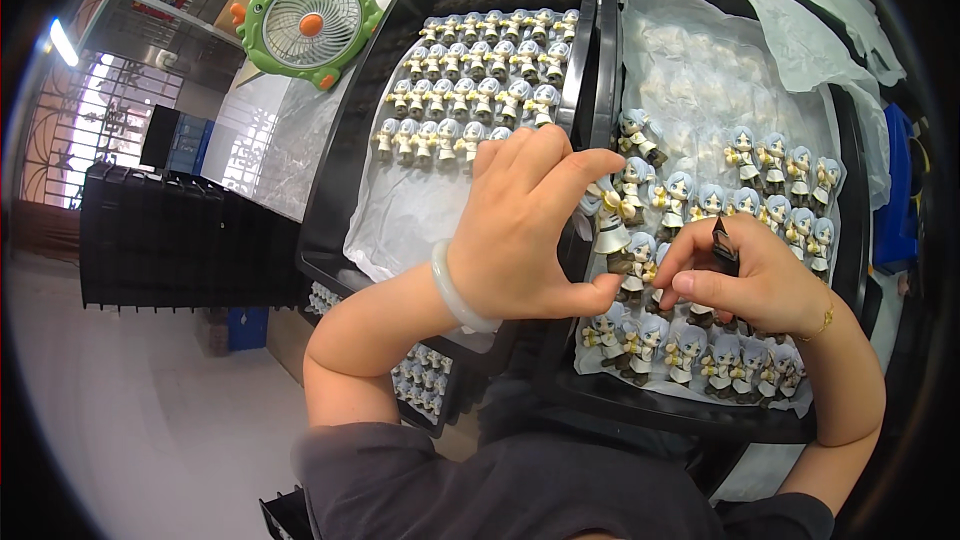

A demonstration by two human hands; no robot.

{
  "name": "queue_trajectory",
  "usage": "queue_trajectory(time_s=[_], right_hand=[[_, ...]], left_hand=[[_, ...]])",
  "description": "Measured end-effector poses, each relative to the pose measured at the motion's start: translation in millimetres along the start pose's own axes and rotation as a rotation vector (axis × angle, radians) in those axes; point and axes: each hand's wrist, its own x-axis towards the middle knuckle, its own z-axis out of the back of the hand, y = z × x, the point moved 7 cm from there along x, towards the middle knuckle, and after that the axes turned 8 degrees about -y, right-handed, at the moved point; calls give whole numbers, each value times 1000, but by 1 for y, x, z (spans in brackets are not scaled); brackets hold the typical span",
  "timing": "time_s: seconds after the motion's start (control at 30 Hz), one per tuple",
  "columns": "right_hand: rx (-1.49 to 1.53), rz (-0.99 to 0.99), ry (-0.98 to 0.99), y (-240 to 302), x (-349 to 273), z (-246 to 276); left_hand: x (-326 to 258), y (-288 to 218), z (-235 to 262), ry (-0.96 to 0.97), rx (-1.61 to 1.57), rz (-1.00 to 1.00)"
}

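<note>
1. Nearest, at the right tray (pixel 700 422), a row of small figures (pixel 688 355) lay along the near edge on white paper. They sat close together, some touching.
2. The right hand (pixel 768 285) was above the rows just beyond. Its fingers were closed around a dark pointed tool (pixel 724 250), whose exact kind could not be determined. Risk: scratched paint, should the point dip or the wrist turn among such closely packed pieces.
3. The left hand (pixel 510 230) was above the border between the two trays. Its thumb and fingers appeared to grasp one figurine (pixel 611 230), head toward the index finger and feet toward the thumb; the exact contact was partly obscured. The figurine was over the left side of the right tray. Risk: a drop onto its neighbours, should so narrow a pinch slip.
4. A pale bangle (pixel 460 290) circled the left wrist, over the left tray (pixel 360 120). Risk: pieces knocked askew in that tray's nearest row, should the hand swing farther left.
5. Farther off, on the right, a loose paper sheet (pixel 810 35) overhung the right tray. Risk: paper dragged over the figures, if caught or blown.
6. Far left stood a green fan (pixel 312 25); whether it was running could not be established.
</note>
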Motion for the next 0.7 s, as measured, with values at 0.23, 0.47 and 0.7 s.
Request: queue_trajectory(time_s=[0.23, 0.47, 0.7], right_hand=[[-13, -3, 13, -1, 1, 0], [-9, 16, 10, 1, 0, 0], [-9, 23, 11, 2, -1, -1]], left_hand=[[0, 0, 2, -7, -28, -15], [-1, -4, 3, -48, -97, -50], [-1, -4, 2, -26, -106, -88]])
